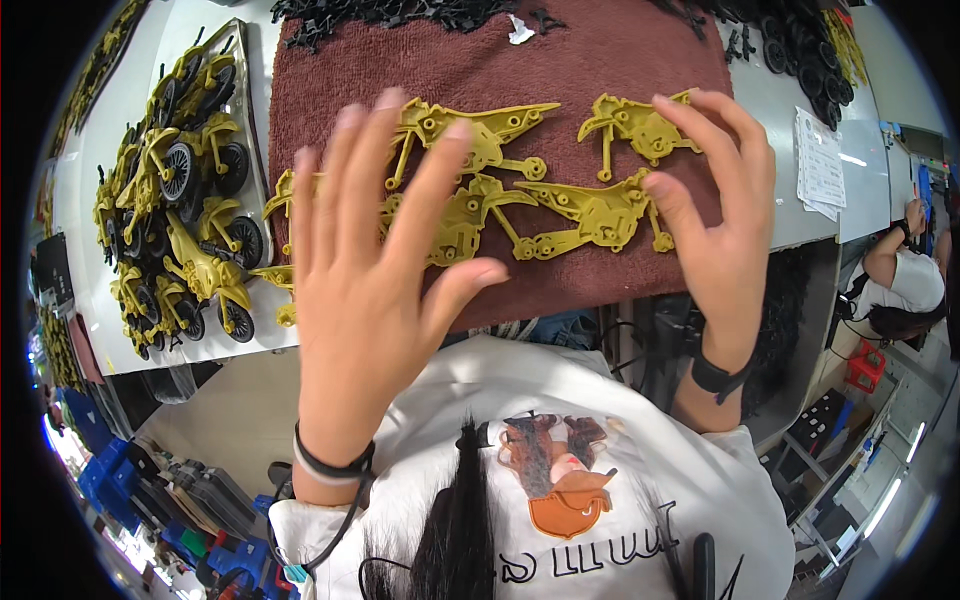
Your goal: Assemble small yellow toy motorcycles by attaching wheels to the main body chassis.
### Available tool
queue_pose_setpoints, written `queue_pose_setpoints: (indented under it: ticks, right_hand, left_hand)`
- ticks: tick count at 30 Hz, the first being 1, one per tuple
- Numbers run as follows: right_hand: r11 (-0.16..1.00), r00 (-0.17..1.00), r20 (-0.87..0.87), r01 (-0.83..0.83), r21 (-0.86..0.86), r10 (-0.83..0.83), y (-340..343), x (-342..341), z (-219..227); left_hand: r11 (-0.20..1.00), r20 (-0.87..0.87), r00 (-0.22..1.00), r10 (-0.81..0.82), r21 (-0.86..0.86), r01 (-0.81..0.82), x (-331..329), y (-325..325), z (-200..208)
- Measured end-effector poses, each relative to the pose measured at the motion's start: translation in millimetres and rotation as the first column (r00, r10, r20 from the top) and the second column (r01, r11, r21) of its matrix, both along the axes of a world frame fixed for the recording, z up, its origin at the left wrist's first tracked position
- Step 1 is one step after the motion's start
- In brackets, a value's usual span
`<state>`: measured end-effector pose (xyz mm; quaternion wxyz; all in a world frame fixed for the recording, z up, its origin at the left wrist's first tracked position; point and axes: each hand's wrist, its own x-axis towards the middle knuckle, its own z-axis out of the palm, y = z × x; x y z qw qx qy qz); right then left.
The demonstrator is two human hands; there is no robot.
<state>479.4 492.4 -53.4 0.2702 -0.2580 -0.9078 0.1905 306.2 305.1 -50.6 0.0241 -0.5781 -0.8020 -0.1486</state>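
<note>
Yellow plastic toy motorcycle body halves lie in rows on a brown towel (640, 290). My left hand (360, 260) is spread flat above the left ones, fingers apart, hiding parts of several. Just beyond its index finger shows an upper body half (480, 140). My right hand (735, 215) is curved with thumb and fingers apart. Its fingertips meet the edge of the upper right body half (645, 130), and its thumb tip is by the lower right body half (600, 215). Whether these fingertips press on the pieces is hard to see.
To the left, assembled yellow toy motorcycles (180, 210) with black wheels are piled on the white table (215, 345). Small black parts (410, 12) line the towel's far edge. Black wheels (805, 65) and paper sheets (820, 160) lie at right. Another person (905, 280) sits far right.
</note>
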Motion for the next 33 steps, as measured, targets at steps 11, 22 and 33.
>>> queue_pose_setpoints:
  ticks: [11,22,33]
  right_hand:
    - [0.995,0.990,0.114,-0.072,-0.067,0.079,-19.6,-12.9,0.7]
    - [0.993,0.993,-0.103,-0.073,-0.097,0.063,-14.8,-8.7,23.3]
    - [0.987,0.996,-0.074,-0.059,-0.149,0.048,4.6,8.9,22.8]
  left_hand:
    - [0.971,-0.043,0.995,0.090,-0.216,-0.097,-10.2,-16.7,5.1]
    - [0.971,0.002,0.998,-0.056,0.232,0.054,-251.1,94.5,144.9]
    - [0.969,-0.033,0.974,0.222,0.120,-0.217,-379.3,244.2,101.0]
